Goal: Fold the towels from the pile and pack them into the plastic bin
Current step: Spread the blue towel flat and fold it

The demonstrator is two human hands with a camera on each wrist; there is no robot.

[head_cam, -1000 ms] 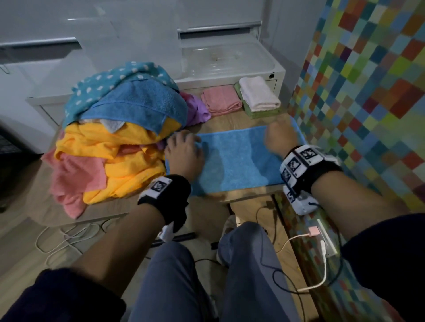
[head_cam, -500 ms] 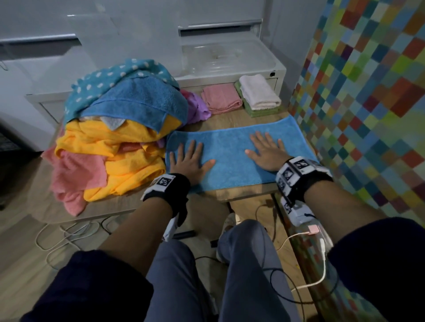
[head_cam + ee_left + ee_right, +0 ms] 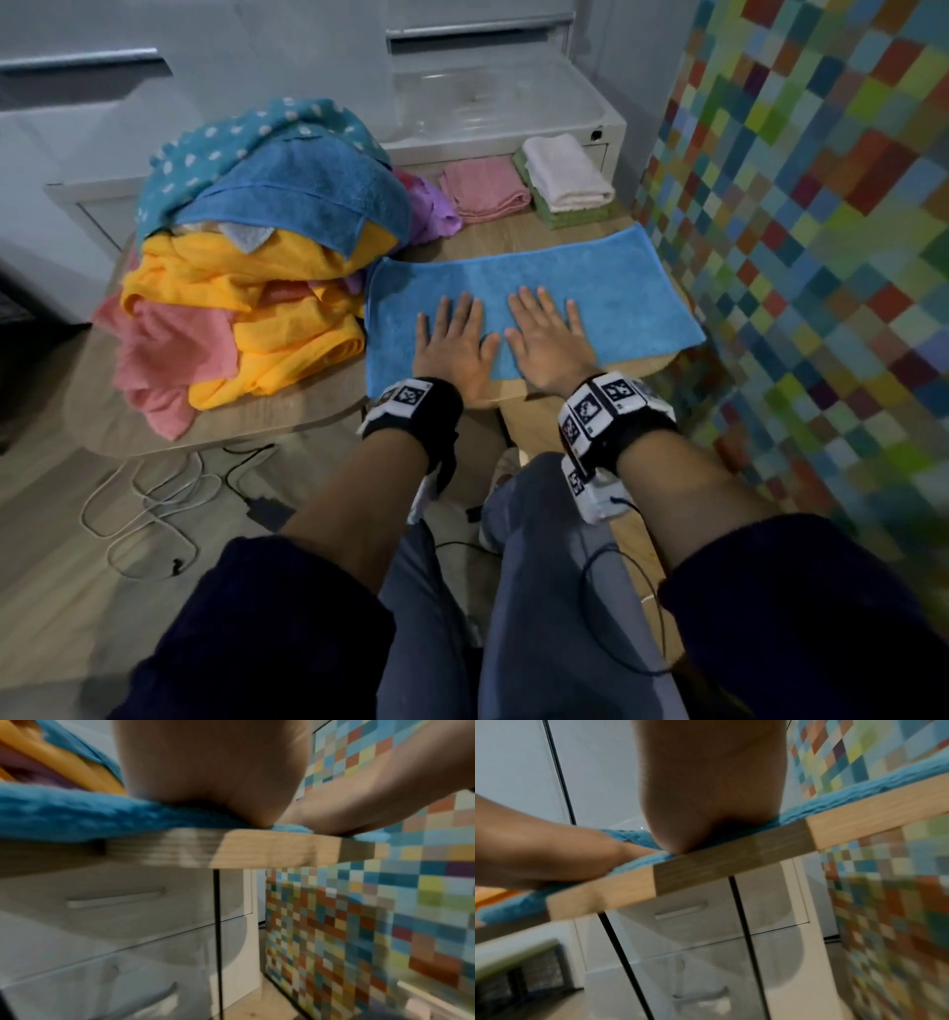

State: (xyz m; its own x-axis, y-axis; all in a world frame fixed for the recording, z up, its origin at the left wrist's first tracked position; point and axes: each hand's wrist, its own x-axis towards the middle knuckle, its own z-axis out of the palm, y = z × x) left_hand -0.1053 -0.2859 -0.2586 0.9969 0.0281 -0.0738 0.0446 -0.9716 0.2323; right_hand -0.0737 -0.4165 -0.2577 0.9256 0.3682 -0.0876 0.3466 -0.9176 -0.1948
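Note:
A light blue towel (image 3: 606,288) lies spread flat along the near edge of the wooden table (image 3: 287,416). My left hand (image 3: 452,339) and right hand (image 3: 547,334) lie side by side on its middle, palms down, fingers straight. In the wrist views the heel of each palm presses the blue towel (image 3: 77,815) (image 3: 859,789) at the table edge. The towel pile (image 3: 257,246) of blue, dotted, yellow and pink towels stands to the left. The clear plastic bin (image 3: 493,103) sits behind the table.
A folded pink towel (image 3: 485,187) and a folded white towel on a green one (image 3: 565,174) lie at the table's far edge. A purple cloth (image 3: 431,210) pokes from the pile. The mosaic wall (image 3: 821,231) is close on the right. Cables (image 3: 149,503) lie on the floor.
Both hands went from gripping the towel's far ends with curled fingers to lying flat, then slid inward until they are side by side at the middle.

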